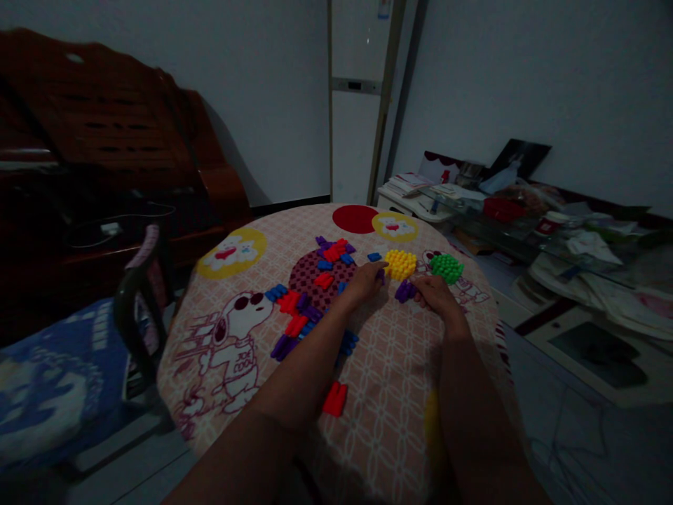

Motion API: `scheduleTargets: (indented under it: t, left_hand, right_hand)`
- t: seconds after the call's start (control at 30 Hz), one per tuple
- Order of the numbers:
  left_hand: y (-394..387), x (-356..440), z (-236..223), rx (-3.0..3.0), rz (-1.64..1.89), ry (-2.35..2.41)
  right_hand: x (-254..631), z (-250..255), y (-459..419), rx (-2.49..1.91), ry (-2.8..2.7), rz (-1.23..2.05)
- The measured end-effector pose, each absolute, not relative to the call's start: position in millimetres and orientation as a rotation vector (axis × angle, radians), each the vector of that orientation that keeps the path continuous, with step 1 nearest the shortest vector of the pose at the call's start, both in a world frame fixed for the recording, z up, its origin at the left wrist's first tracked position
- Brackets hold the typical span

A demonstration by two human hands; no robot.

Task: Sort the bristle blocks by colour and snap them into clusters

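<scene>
My left hand (368,280) reaches over the middle of the table, fingers curled round a small purple block (380,276) that is partly hidden. Its index fingertip lies at the left edge of a cluster of yellow knobbly blocks (401,265). My right hand (435,291) is closed, with its fingertips on purple blocks (404,290) just below the yellow cluster. Behind my right hand sits a cluster of green knobbly blocks (446,268). A small blue block (374,257) lies left of the yellow cluster.
Red blocks (296,325), blue and purple ones lie scattered left of my left forearm on the patterned tablecloth (389,393). One red block (335,398) is nearer me. A chair (137,308) stands at left; a cluttered glass-topped cabinet (473,217) is at right.
</scene>
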State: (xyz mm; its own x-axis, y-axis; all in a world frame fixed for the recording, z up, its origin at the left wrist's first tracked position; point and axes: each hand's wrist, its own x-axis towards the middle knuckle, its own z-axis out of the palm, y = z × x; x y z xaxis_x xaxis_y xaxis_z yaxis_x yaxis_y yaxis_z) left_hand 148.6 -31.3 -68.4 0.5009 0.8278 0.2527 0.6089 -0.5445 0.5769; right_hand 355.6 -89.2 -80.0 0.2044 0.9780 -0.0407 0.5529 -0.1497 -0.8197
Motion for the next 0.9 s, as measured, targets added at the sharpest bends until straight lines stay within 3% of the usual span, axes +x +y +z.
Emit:
scheduleTargets:
  t: [0.9]
  left_hand:
    - [-35,170,-84,2.371,0.572,1.082]
  right_hand:
    - [356,-80,-88,-1.821,-1.413,0.798]
